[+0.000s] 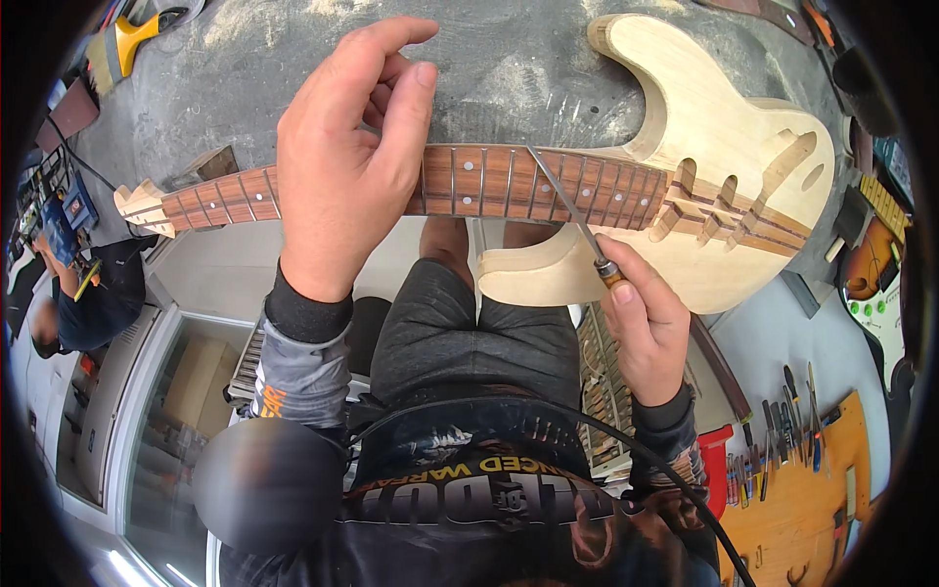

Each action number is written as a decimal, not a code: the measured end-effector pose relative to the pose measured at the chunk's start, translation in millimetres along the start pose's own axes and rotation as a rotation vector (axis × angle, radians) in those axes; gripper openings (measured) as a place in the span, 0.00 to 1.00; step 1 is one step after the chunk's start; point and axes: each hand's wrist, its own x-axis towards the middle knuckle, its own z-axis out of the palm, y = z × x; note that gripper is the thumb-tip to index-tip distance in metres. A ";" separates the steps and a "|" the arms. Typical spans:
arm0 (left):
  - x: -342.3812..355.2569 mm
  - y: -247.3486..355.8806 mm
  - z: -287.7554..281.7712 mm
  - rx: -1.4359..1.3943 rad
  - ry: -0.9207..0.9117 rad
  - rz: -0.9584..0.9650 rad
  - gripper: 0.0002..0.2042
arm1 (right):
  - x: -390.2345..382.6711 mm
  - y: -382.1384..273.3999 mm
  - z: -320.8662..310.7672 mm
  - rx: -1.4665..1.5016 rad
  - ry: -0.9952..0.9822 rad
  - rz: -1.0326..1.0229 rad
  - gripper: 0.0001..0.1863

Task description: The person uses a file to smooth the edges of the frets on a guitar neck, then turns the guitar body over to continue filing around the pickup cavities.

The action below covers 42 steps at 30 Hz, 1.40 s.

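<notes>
An unfinished electric guitar [509, 183] lay face up along the near edge of a grey workbench [465, 108], its pale headstock [145, 208] toward the left and its bare wooden body [704, 127] toward the right. A slim file [575, 211] crossed the fretted fretboard [440, 181] obliquely, its tip at the far edge of the board. The right hand [646, 323] was clamped round the file's handle, just beyond the near edge of the fretboard. The left hand [342, 161] spanned the neck, index finger and thumb apart, the other fingers curled, with nothing seen in its grasp; whether the palm touched the frets could not be told. The body's nearer horn overhung the bench edge above the seated person's legs [469, 342]; beyond the neck, dusty open benchtop gave room as far as the upper horn. A small wooden block [207, 166] stood just beyond the neck near the headstock. In count, there were one guitar in work, one file, two hands, one block and one yellow-handled paintbrush [125, 47]. Farther out were one co-worker [98, 303] at left, one sunburst guitar body [869, 266] at right, and a wooden tool board [792, 514] below it.
</notes>
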 end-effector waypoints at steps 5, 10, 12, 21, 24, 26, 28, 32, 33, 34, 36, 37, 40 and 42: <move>-1.4 -0.9 -1.2 0.010 0.007 0.015 0.12 | -5.1 4.5 2.4 0.047 0.041 0.034 0.20; -2.1 3.8 -4.7 0.041 -0.056 -0.030 0.12 | 0.7 12.8 5.0 -0.043 0.053 -0.066 0.21; -2.3 3.4 -3.6 0.054 -0.052 -0.014 0.12 | 16.7 8.6 8.3 -0.380 0.094 -0.448 0.25; -1.3 0.3 0.1 0.052 -0.020 -0.017 0.12 | 26.6 -17.0 10.3 -0.669 0.106 -0.588 0.30; -1.8 3.6 -0.9 0.063 -0.027 -0.014 0.12 | 14.8 -3.4 2.5 -0.303 0.099 -0.319 0.24; -2.3 5.4 -1.3 0.077 -0.062 -0.045 0.12 | 5.1 2.6 -2.7 -0.035 0.106 -0.105 0.21; -2.5 5.7 -0.9 0.073 -0.053 -0.050 0.12 | 0.4 9.6 -8.7 0.018 0.088 -0.055 0.21; -2.2 5.9 -1.0 0.068 -0.047 -0.051 0.12 | -3.8 4.8 -17.3 0.080 0.014 0.103 0.21; -2.3 5.5 -0.9 0.076 -0.049 -0.042 0.12 | -1.4 4.4 -16.9 -0.002 0.024 0.019 0.22; -2.3 5.2 -0.8 0.084 -0.051 -0.033 0.12 | 4.4 3.3 -16.1 -0.043 0.028 -0.024 0.22; -1.5 5.4 -0.8 0.099 -0.056 -0.018 0.12 | 21.9 -0.2 -13.7 -0.329 0.056 -0.339 0.25; -1.1 5.7 -0.9 0.111 -0.060 -0.003 0.12 | 26.0 -6.9 -12.7 -0.452 0.059 -0.474 0.26; -1.9 5.4 0.2 0.111 -0.068 -0.022 0.12 | 32.9 -32.5 -10.3 -0.847 0.014 -0.518 0.30; -0.8 2.5 1.4 0.093 -0.037 -0.010 0.11 | 33.9 -43.2 -7.6 -0.937 -0.036 -0.457 0.31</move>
